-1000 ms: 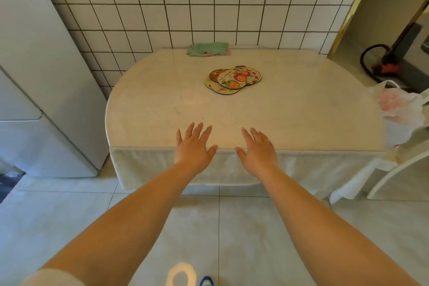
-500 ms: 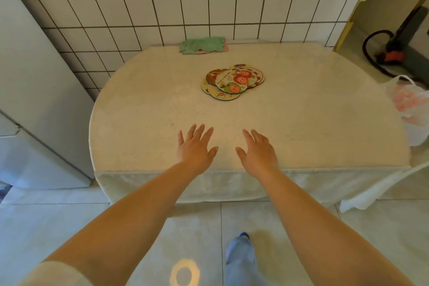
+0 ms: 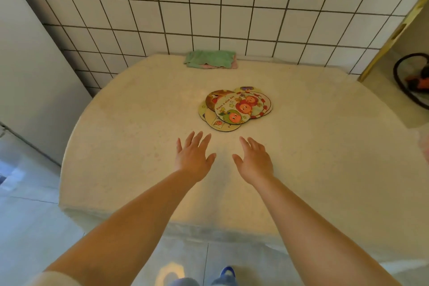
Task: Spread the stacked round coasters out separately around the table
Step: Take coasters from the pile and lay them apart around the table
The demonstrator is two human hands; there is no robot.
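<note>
Left hand [image 3: 193,158], right hand [image 3: 254,162] spread flat, empty; coasters [image 3: 235,108] overlapping just beyond fingertips on table [image 3: 116,146].

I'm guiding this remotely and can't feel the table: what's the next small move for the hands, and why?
Probably reach the right hand forward to the top coaster and slide it off the coaster pile. Both hands are open and empty, the left hand too, just short of the pile, and the coasters overlap in one heap mid-table.
</note>
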